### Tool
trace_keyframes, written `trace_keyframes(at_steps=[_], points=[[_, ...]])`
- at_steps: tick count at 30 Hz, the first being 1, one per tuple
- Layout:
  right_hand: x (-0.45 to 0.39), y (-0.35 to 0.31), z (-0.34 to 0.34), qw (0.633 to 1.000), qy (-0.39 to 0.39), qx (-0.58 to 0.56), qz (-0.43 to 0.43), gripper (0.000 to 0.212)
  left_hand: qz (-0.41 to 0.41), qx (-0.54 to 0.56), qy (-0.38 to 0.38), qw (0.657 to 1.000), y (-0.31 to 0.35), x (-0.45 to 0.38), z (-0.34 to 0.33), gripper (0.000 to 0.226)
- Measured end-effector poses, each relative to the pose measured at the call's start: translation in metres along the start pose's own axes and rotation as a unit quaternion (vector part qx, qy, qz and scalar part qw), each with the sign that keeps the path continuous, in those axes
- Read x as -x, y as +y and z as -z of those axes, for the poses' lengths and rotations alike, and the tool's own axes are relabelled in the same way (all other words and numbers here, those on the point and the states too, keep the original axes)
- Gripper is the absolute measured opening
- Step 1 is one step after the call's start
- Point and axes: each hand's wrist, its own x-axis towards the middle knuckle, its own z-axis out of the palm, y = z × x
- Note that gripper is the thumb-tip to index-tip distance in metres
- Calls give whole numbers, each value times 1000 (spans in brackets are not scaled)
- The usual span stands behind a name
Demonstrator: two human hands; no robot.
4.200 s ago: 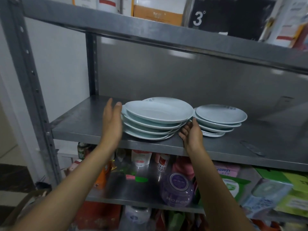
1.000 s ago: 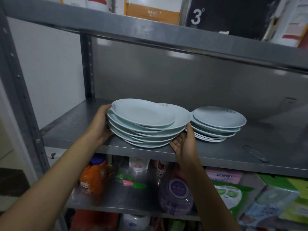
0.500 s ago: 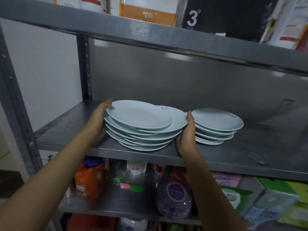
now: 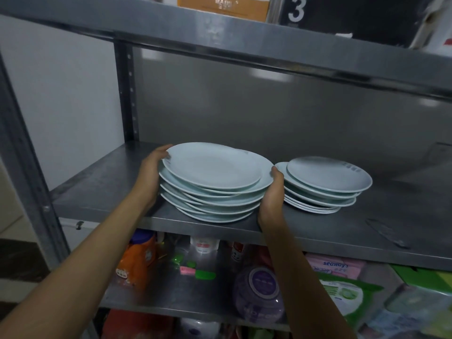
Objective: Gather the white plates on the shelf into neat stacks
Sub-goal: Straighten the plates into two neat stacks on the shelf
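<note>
A stack of several large white plates (image 4: 215, 177) rests on the grey metal shelf (image 4: 102, 182), its layers uneven and shifted against one another. My left hand (image 4: 151, 172) presses the stack's left side, fingers curled over the top plate's rim. My right hand (image 4: 272, 192) cups the stack's right side, thumb at the upper rims. Just to the right stands a lower stack of smaller white plates (image 4: 327, 177), close beside my right hand, also slightly askew.
The shelf above (image 4: 244, 47) hangs low over the plates and carries boxes. A flat dark object (image 4: 386, 232) lies near the shelf's front right edge. Below, a lower shelf holds an orange bottle (image 4: 137, 263), a purple container (image 4: 259, 297) and packets. An upright post (image 4: 127, 94) stands at back left.
My right hand has risen from under the large stack's front edge to its right side, and my left fingers now curl over the top rim. The top plates sit more centred.
</note>
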Motion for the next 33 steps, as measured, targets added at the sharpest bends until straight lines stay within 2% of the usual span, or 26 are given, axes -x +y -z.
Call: trace_keyframes(at_steps=[4,8,12,14,18,20,23,26,29,31,33], points=[[-2,7,-4,1000,11,7,13,39,-5,-7,9,1000,-1,-1,0,42],[1,11,-7,999,17,36,7,36,1,-48,-25,999,-12,8,-10,45],[1,12,-5,998,26,38,31,41,21,-73,-19,997,-20,11,-18,35],[2,12,-3,996,33,71,44,33,51,-70,-22,996,-19,8,-17,40],[6,12,3,985,60,148,67,19,42,-76,-1,996,-21,-5,-12,47],[4,12,5,986,46,149,61,19,56,-59,9,997,-20,-2,-12,45],[2,11,5,990,2,139,34,39,74,-46,7,996,-21,6,-18,42],[6,11,4,989,-18,140,37,32,66,-39,20,997,-23,10,-17,40],[6,8,6,988,20,151,30,23,81,-64,-12,995,-22,8,-12,47],[3,6,8,989,23,148,17,20,79,-78,-27,993,-20,7,-8,33],[2,6,9,991,6,131,9,22,83,-77,-22,993,-19,5,-8,30]])
